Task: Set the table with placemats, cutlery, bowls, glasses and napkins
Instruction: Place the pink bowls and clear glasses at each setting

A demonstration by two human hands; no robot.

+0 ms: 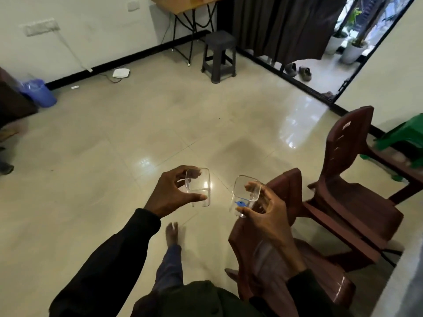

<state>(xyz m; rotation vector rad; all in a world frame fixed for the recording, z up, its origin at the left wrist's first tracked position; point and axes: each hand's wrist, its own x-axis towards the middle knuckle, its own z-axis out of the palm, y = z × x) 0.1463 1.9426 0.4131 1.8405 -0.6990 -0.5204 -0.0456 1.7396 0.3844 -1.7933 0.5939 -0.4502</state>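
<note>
I carry two clear square glasses above the tiled floor. My left hand [170,193] grips one empty glass [198,186] from the side, thumb at its front and fingers over its far rim. My right hand [263,216] holds the second glass [246,195], which has a small blue mark on its side and tilts slightly to the left. The two glasses are apart, roughly level with each other. No dining table, placemat, cutlery, bowl or napkin shows in this view.
Two brown plastic chairs [343,179] stand close on my right, one just under my right forearm. A green stool [405,131] is behind them. Farther off are a dark stool [218,56], a small desk [183,5], a blue bin [39,92] and an open doorway [343,42].
</note>
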